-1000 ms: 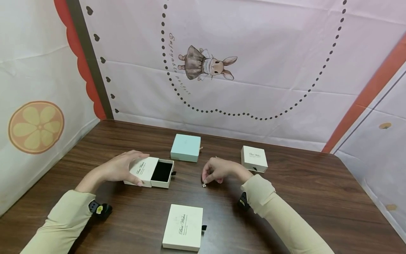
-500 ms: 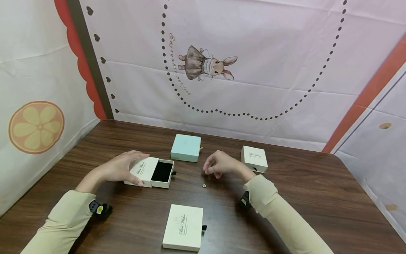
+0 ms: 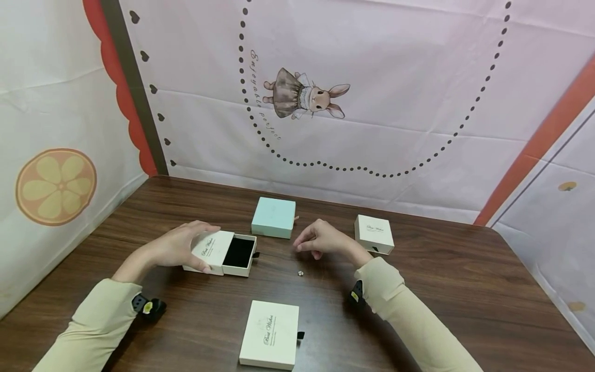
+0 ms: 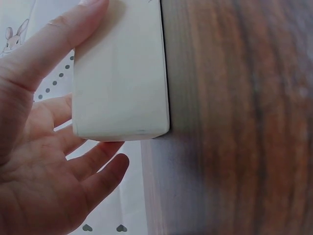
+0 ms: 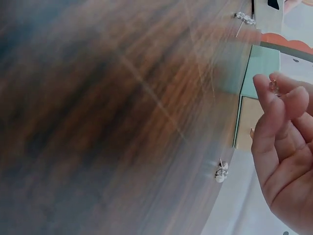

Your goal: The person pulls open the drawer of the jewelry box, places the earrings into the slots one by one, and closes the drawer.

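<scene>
A box (image 3: 216,249) is gripped by the left hand (image 3: 176,245) in from the table's (image 3: 186,315) left edge, its thumb laid on the near side; the drawer (image 3: 239,251) is pulled part-way out. By the right hand (image 3: 323,241), a tiny glinting piece (image 5: 274,87) is pinched in a narrow grip between fingertips; its shape is too small to tell. One earring (image 3: 300,273) is seen well in from the far edge, another (image 5: 221,172) in the right wrist view. A blue box (image 3: 273,213) and a small box (image 3: 373,231) are set near the far edge, a flat box (image 3: 269,335) toward the near side.
</scene>
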### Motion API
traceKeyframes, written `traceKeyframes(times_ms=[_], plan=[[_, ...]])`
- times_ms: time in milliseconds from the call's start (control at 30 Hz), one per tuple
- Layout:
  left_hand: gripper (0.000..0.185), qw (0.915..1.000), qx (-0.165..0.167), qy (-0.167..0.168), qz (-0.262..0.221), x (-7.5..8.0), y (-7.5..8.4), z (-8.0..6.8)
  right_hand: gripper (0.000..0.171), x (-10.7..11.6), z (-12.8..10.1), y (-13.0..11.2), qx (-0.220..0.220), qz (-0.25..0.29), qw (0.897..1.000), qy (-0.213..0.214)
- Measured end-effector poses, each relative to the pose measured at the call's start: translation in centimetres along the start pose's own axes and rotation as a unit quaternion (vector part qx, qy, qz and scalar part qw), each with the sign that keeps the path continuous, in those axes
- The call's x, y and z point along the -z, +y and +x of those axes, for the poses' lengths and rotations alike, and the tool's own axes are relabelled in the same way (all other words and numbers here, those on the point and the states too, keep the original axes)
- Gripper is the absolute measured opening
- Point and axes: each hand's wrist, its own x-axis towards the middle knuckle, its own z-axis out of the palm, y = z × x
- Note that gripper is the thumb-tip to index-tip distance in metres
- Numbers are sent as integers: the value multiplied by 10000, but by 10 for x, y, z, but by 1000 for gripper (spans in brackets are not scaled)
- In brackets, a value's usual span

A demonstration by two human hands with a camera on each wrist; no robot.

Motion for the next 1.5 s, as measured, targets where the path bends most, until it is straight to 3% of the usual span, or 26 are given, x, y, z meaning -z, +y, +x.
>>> traceKeyframes(times_ms=[433,800,1033,1233,1500], plan=[[93,10000,-6,-19,-14,0,-1,-1,16,-9,11,-5,328,-139,9979,544],[94,10000,18,-16,21,-1,-2,-1,12,-16,20,-13,139,-142,9994,277],[93,10000,-10,60,79,-1,-3,0,16,-22,27,-18,405,94,9981,457],[93,9999,-4,65,85,-1,-2,0,18,-26,32,-27,289,66,9973,670],[92,10000,30,36,69,-1,-1,-1,19,-29,35,-37,229,-81,9987,451]])
